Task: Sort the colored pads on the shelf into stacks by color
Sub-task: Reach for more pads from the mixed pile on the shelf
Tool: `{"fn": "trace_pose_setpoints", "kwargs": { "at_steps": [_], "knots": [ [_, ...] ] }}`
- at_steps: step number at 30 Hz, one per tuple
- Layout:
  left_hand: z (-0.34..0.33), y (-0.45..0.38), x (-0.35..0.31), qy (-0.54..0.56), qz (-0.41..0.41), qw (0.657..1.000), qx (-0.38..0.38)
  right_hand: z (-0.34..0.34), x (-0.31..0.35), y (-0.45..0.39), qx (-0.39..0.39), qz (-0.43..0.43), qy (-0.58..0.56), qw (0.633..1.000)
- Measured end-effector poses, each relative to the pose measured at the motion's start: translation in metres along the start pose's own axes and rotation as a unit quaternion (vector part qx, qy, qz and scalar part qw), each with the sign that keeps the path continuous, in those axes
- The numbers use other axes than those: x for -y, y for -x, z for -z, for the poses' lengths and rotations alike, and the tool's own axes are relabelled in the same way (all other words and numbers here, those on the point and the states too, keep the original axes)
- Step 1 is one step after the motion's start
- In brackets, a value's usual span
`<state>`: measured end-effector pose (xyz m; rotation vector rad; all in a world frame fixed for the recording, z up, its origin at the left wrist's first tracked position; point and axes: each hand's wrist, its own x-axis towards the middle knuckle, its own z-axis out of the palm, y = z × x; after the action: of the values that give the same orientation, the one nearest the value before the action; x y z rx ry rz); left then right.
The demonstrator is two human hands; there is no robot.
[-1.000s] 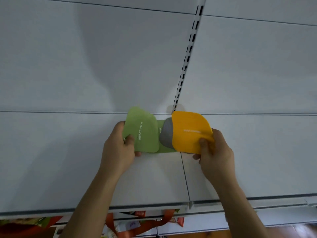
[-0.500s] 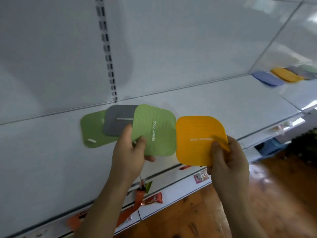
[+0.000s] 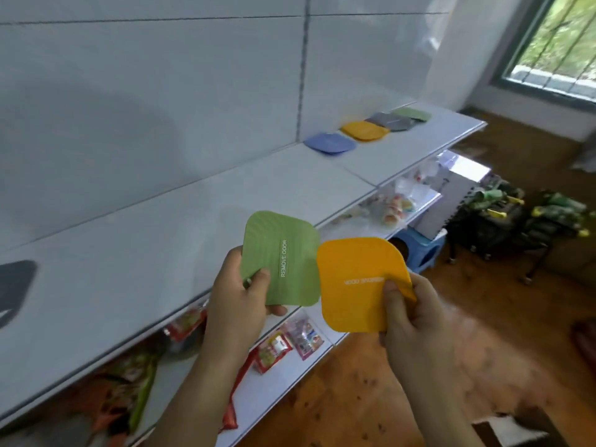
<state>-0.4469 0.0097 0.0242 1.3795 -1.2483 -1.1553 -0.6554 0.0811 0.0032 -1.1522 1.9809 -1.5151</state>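
My left hand (image 3: 240, 298) holds a green pad (image 3: 279, 258) by its lower left corner. My right hand (image 3: 416, 321) grips an orange pad (image 3: 358, 285) at its right edge. Both pads are lifted in front of the white shelf (image 3: 145, 246). Far along the shelf to the right lie a blue pad (image 3: 329, 142), an orange pad (image 3: 364, 130), a grey pad (image 3: 392, 121) and a green pad (image 3: 412, 113) in a row. A dark grey pad (image 3: 14, 285) lies blurred at the left edge.
Lower shelves (image 3: 280, 375) hold snack packets (image 3: 274, 346). A blue stool (image 3: 419, 250) and dark crates (image 3: 490, 217) stand on the wooden floor at right. A window (image 3: 561, 46) is at the top right.
The view has swung right along the shelf. Both hands carry their pads away from the left pile, and the far row of pads is now closer in view.
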Motion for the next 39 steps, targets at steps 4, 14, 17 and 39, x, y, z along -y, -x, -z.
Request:
{"fn": "trace_pose_setpoints", "kwargs": {
  "at_steps": [4, 14, 17, 39],
  "knots": [
    [-0.072, -0.011, -0.015, -0.011, -0.012, 1.0, 0.024, 0.047, -0.021, -0.043, -0.012, -0.014, -0.014, 1.0],
    [-0.204, -0.114, -0.015, -0.015, -0.011, 0.997, 0.076, 0.08, -0.07, -0.169, -0.081, -0.045, 0.007, 0.996],
    [-0.242, -0.152, -0.02, -0.004, -0.015, 0.996, 0.093, 0.086, -0.071, -0.215, -0.092, -0.042, 0.026, 0.995],
    [-0.445, -0.346, -0.064, -0.01, 0.01, 0.995, -0.098, 0.079, -0.135, -0.558, 0.067, -0.017, -0.026, 0.997]
  ]
}}
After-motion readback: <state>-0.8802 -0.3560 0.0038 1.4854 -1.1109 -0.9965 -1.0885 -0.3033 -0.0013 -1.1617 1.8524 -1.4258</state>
